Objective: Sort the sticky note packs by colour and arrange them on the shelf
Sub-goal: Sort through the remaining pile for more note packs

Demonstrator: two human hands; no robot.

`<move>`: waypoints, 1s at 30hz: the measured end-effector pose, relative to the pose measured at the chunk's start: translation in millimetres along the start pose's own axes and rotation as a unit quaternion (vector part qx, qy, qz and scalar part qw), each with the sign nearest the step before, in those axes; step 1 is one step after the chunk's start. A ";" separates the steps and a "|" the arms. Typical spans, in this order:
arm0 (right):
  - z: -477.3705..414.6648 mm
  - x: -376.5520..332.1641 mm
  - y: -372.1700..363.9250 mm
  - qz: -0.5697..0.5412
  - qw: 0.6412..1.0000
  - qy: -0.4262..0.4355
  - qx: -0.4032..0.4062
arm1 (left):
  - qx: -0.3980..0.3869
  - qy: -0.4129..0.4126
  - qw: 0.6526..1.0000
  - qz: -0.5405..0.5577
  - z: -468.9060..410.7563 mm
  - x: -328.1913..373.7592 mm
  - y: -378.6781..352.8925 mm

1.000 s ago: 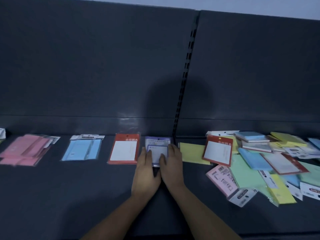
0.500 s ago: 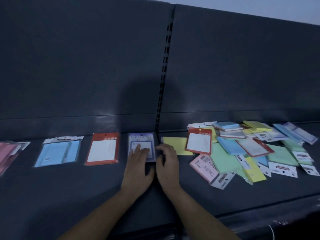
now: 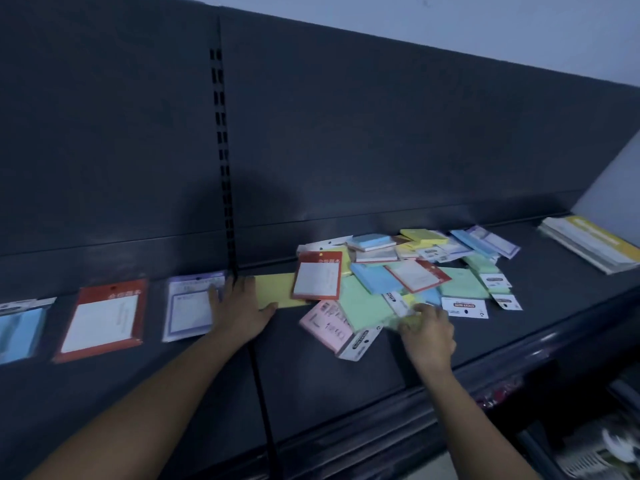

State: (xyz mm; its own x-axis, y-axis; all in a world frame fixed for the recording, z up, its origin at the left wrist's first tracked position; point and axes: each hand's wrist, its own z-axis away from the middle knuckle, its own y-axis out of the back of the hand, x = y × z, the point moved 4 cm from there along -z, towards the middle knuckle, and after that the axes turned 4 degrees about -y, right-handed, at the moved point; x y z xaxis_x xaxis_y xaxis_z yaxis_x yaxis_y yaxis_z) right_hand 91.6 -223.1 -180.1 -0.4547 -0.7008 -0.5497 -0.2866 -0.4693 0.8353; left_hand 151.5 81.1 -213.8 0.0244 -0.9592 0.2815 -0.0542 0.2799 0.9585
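On the dark shelf (image 3: 311, 368) lie sorted packs in a row: a blue pack (image 3: 19, 332) at the far left, a red-framed pack (image 3: 102, 318), then a purple-framed pack (image 3: 190, 308). My left hand (image 3: 239, 311) rests flat with its fingers on the purple pack's right edge. To the right is a mixed heap of packs (image 3: 408, 275) in green, blue, yellow, pink and red. My right hand (image 3: 427, 332) reaches into the heap's front edge and its fingers curl on a yellow pack (image 3: 405, 320), blurred by motion.
A flat yellow sheet (image 3: 275, 289) lies between my left hand and the heap, partly under a second red-framed pack (image 3: 317, 278). A stack of white and yellow booklets (image 3: 588, 244) sits at the far right. The shelf's back panel rises behind, with a slotted upright (image 3: 221, 161).
My right hand left the purple pack and moved right to the heap, where it takes hold of a yellow pack. The left hand stays on the purple pack. The view turned right.
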 end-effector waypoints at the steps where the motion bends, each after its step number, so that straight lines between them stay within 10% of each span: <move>1: -6.5 5.6 0.8 0.021 0.999 0.010 -0.024 | -0.004 0.009 1.000 0.001 -4.8 1.3 -0.3; 10: -49.4 19.8 2.2 -0.086 0.978 0.061 -0.177 | 0.024 0.131 0.981 0.141 -11.8 11.4 11.4; 19: -37.5 20.0 7.1 -0.325 0.895 -0.028 -0.303 | 0.190 0.288 0.738 0.580 52.3 26.0 26.5; 30: 102.0 -35.3 -3.8 -0.397 0.849 0.019 -0.348 | 0.223 0.288 0.679 0.637 174.1 -24.3 77.2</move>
State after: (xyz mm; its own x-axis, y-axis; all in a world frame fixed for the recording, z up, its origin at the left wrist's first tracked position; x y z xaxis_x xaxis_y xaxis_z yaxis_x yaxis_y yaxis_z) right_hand 22.7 -141.8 -162.6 -0.3202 -0.0263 -0.9470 0.0828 -0.9966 -0.0003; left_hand -27.1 119.3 -154.6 0.0538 0.2607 0.9639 -0.6910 0.7066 -0.1525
